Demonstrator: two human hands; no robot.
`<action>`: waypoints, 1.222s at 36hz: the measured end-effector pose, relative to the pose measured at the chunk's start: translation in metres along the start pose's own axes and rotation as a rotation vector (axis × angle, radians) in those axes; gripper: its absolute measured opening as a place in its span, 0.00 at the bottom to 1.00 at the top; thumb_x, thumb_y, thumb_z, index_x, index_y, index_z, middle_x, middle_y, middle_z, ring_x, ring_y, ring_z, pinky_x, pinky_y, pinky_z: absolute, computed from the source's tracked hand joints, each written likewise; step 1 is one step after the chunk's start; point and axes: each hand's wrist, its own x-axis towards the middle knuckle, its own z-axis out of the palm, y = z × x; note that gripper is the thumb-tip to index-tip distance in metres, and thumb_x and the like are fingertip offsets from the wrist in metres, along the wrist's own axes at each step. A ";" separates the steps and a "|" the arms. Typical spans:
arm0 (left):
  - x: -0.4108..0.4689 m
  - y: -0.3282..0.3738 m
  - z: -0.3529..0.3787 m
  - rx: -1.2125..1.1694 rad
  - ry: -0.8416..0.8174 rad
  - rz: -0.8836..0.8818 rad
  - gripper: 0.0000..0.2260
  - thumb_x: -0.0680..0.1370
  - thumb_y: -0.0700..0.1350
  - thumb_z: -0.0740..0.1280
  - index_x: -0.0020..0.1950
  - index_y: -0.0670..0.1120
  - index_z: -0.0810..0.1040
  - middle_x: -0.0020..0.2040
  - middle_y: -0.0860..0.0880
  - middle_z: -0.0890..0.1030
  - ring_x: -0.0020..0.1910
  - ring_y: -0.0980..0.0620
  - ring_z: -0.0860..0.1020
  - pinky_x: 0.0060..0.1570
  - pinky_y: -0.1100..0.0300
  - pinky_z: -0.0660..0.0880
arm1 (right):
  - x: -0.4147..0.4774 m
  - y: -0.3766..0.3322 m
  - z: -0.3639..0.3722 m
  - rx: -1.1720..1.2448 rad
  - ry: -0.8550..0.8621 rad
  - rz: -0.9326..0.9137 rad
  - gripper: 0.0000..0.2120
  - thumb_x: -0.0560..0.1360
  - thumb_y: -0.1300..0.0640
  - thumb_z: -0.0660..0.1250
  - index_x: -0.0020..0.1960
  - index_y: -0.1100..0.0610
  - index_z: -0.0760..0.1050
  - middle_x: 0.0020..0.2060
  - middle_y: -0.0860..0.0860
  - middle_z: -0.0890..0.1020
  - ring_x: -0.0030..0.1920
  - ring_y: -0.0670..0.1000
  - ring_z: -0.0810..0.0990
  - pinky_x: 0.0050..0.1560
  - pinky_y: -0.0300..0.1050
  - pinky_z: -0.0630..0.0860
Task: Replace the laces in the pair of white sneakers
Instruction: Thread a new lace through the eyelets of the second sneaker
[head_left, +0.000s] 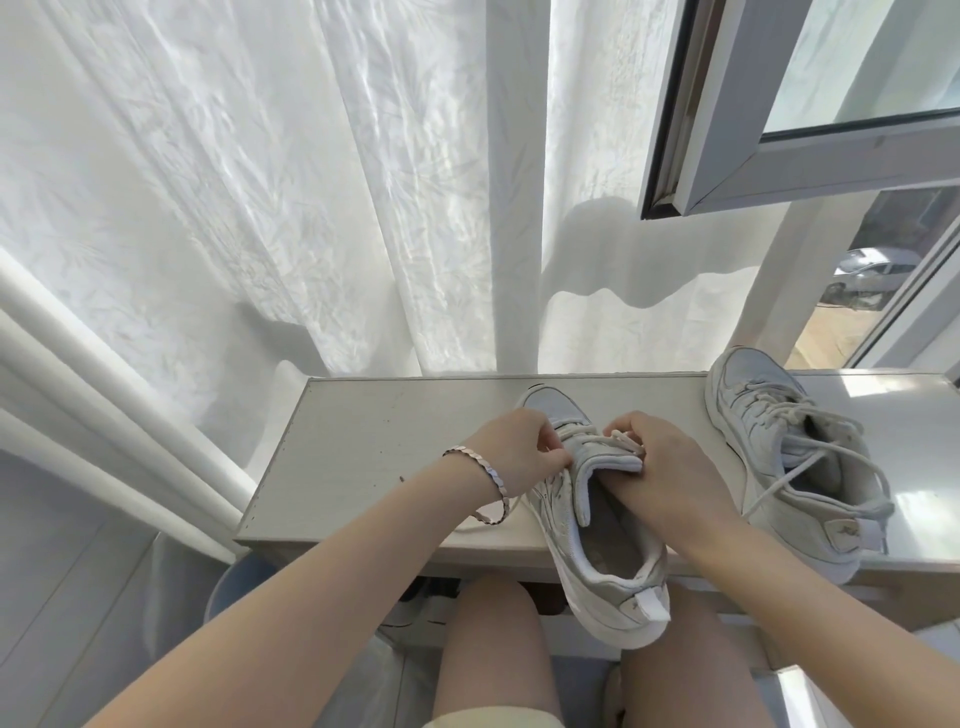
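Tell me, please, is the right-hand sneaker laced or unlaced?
Laced: a lace crisscrosses the sneaker, its ends loose and untied.

near sneaker eyelets: hidden | far sneaker heel logo: unreadable

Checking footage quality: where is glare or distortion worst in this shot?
Head view: backlit curtain nearly blown out; glare patches on the ledge by the far sneaker; wide-angle lens splays the window frame; held sneaker, left hand and right hand evenly lit.

White sneakers, leaf-patterned white curtain
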 end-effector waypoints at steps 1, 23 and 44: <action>0.001 0.001 -0.001 0.008 -0.012 -0.012 0.06 0.77 0.45 0.64 0.42 0.45 0.75 0.38 0.48 0.76 0.36 0.51 0.72 0.36 0.62 0.69 | 0.000 0.000 0.000 -0.002 -0.004 0.003 0.11 0.72 0.52 0.67 0.54 0.52 0.73 0.48 0.47 0.76 0.46 0.48 0.72 0.44 0.43 0.67; -0.022 -0.075 -0.015 -0.220 0.455 -0.328 0.09 0.78 0.41 0.62 0.37 0.44 0.71 0.31 0.51 0.71 0.31 0.54 0.69 0.31 0.64 0.64 | -0.001 0.002 0.003 0.037 -0.037 0.064 0.09 0.76 0.53 0.61 0.56 0.49 0.70 0.52 0.48 0.75 0.48 0.50 0.74 0.44 0.44 0.68; -0.011 -0.006 0.009 -0.322 0.007 -0.106 0.03 0.79 0.45 0.62 0.49 0.48 0.68 0.37 0.47 0.77 0.39 0.49 0.75 0.51 0.50 0.76 | 0.000 -0.003 0.003 -0.054 0.066 -0.021 0.11 0.77 0.56 0.61 0.58 0.49 0.72 0.54 0.48 0.74 0.51 0.52 0.76 0.46 0.47 0.72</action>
